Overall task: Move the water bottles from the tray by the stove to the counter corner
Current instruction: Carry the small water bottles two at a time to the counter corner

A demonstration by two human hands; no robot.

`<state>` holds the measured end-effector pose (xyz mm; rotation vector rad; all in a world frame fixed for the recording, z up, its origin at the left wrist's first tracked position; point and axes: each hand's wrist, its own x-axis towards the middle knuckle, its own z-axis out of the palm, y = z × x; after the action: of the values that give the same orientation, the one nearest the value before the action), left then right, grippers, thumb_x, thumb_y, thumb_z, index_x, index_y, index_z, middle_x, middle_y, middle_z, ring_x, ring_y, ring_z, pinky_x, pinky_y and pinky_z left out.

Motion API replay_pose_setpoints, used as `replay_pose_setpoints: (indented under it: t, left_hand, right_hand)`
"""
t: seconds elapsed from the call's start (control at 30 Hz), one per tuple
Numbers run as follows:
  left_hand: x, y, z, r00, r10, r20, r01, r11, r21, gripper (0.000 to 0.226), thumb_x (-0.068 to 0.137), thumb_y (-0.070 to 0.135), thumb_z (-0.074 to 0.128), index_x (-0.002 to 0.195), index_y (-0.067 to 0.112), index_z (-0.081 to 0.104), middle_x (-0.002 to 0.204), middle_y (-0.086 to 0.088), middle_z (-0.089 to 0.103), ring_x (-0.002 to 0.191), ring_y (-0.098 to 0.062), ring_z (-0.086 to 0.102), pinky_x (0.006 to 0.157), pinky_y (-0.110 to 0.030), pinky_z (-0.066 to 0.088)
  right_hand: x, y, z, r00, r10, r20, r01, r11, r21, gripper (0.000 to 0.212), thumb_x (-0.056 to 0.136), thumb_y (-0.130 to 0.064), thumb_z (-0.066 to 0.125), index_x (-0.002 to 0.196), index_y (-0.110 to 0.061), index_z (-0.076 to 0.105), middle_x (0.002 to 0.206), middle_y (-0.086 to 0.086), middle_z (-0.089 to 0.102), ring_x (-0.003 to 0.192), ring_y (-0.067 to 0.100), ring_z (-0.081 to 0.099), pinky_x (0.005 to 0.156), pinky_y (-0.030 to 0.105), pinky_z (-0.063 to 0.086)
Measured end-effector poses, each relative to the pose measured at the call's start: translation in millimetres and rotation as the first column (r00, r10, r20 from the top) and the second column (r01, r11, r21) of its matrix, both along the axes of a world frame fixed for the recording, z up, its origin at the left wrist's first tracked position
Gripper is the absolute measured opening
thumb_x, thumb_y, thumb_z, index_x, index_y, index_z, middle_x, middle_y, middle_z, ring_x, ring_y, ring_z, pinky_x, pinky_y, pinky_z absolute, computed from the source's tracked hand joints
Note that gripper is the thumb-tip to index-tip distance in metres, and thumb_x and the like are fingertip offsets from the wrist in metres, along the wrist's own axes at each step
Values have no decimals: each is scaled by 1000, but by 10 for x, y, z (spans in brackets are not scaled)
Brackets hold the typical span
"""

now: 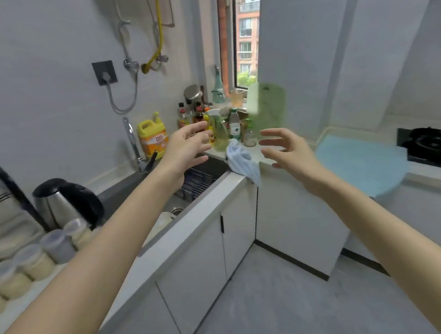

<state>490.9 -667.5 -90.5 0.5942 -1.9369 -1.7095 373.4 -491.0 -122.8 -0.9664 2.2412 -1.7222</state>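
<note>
Soft daylight from the window (246, 29) (edges bowed), perhaps motion-blurred.

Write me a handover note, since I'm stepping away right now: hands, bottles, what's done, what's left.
Left hand: open, holding nothing, above the sink.
Right hand: open, holding nothing, near the counter corner.
Water bottle: upright in the corner, among sauce bottles.
Blue tray: beside the stove.
Done: the only water bottle in view stands at the corner.
Left: likely nothing; check outside the frame.
</note>
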Motion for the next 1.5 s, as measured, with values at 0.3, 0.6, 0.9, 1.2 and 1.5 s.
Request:
replay_pose_setpoints:
  t: [0.3,0.6,0.9,1.2,1.5]
  left_hand:
    - [-1707,1859,91,951,-303,-65,303,953,-2,33,97,12,51,128,21,57,117,5,66,107,-17,65,92,-35,54]
    - [-2904,3681,80,833,-545,-94,546,838,-13,31,98,13,50,127,22,57,118,5,65,104,-14,64,90,-31,54]
    - [-3901,5046,64,673,-737,-64,738,675,2,31,97,14,51,127,21,57,119,3,66,106,-16,64,90,-31,54]
    - [-5260,6298,49,508,-858,-71,858,511,-40,29,97,18,54,126,22,58,125,1,62,103,-13,63,86,-27,54]
    - [-6430,7455,172,398,-913,-84,911,405,-85,30,97,19,54,127,21,57,125,0,63,104,-13,63,88,-29,53]
  right_hand:
    - [-1079,2106,184,955,-293,-51,294,956,3,34,93,-17,61,125,-28,57,119,-6,65,105,17,63,92,34,52]
    - [-1740,4065,259,830,-555,-49,556,831,3,35,92,-13,62,124,-25,59,119,-3,66,110,13,62,98,38,51]
    - [-2232,5322,205,670,-743,4,742,669,-32,33,92,-11,62,120,-28,58,118,-4,66,109,22,64,97,42,52]
    - [-3255,6392,182,509,-860,-26,859,510,-51,35,92,-13,62,126,-24,58,121,-6,64,105,9,62,91,43,56]
    - [-4232,7346,258,403,-915,-3,910,401,-105,32,93,-10,61,121,-24,58,122,-4,63,106,4,59,89,37,53]
